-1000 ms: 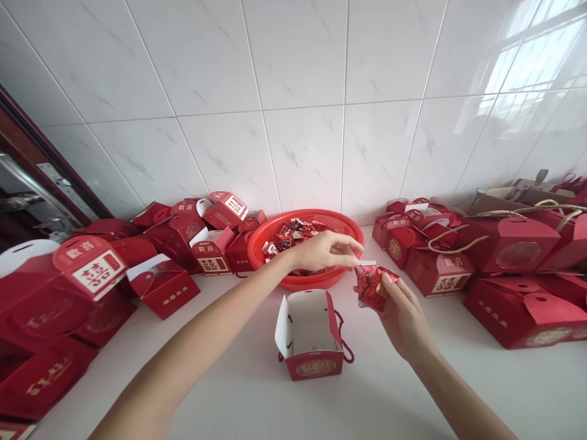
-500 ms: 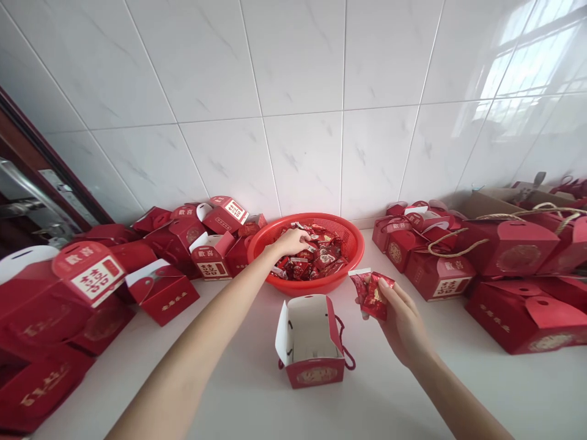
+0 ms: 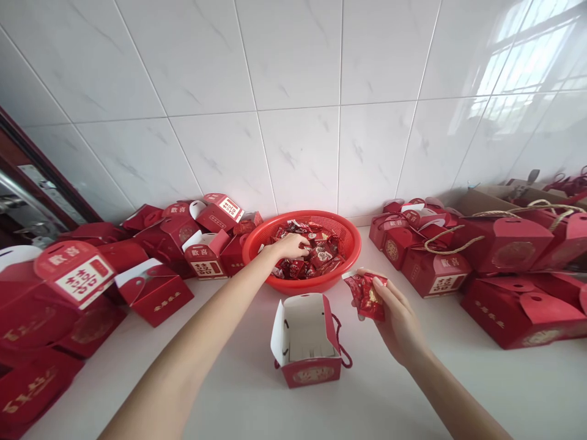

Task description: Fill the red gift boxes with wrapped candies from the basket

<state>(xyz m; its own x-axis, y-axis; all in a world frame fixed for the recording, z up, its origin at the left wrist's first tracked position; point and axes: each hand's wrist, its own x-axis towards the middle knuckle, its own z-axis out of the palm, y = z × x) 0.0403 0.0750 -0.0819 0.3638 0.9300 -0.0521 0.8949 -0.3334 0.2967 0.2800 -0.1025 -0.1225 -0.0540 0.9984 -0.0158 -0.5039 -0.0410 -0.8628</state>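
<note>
My left hand (image 3: 290,245) is down among the red wrapped candies (image 3: 323,256) in a red plastic basket (image 3: 302,286). Its fingers are curled and partly hidden, so I cannot make out what they grip. To the right and nearer to me, my right hand (image 3: 398,318) is closed on a few red wrapped candies (image 3: 370,299), pinched under the thumb. Between my forearms, just in front of the basket, stands an open red gift box (image 3: 310,374) with a white inside and a dark red cord handle. Its bottom shows white flaps and no candy.
Several red gift boxes (image 3: 156,293) are heaped along the left side. More red boxes (image 3: 523,311) stand on the right, some with rope handles. A tiled wall (image 3: 298,159) rises behind the basket. At the far left is a door edge with a metal handle (image 3: 18,189).
The view has shifted slightly. My left hand stays in the basket, its fingers a little lower among the candies. My right hand still holds its candies beside the open box.
</note>
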